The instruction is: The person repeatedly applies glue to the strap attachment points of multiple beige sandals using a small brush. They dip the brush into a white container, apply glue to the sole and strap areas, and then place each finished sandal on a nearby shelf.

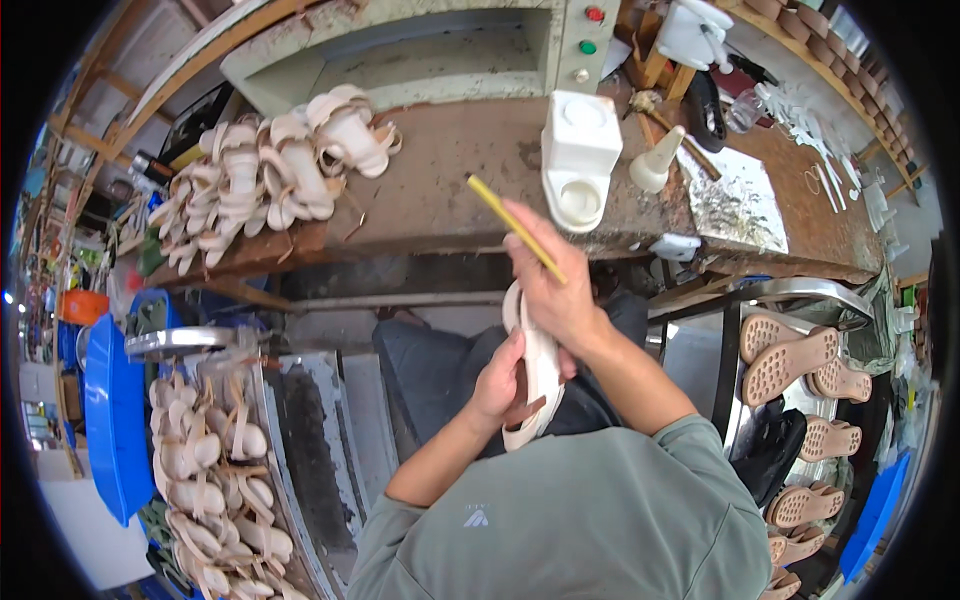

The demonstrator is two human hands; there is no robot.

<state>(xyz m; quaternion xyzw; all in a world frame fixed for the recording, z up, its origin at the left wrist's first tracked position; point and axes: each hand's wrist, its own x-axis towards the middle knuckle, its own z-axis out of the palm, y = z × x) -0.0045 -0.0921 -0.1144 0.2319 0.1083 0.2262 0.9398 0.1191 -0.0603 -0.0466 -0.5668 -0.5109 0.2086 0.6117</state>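
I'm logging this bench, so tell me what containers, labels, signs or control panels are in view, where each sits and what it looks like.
White plastic container: on the workbench ahead, boxy, round opening low on its front.
White cone-tipped bottle: just right of it.
Control panel: machine front behind the bench, pale strip with red, green and pale buttons.
No signs or screens are visible.

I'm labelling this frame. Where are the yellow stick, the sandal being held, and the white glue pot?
yellow stick [505, 222], head view, mid shaft.
sandal [541, 365], head view, pale sole between the hands.
white glue pot [579, 143], head view, front face.
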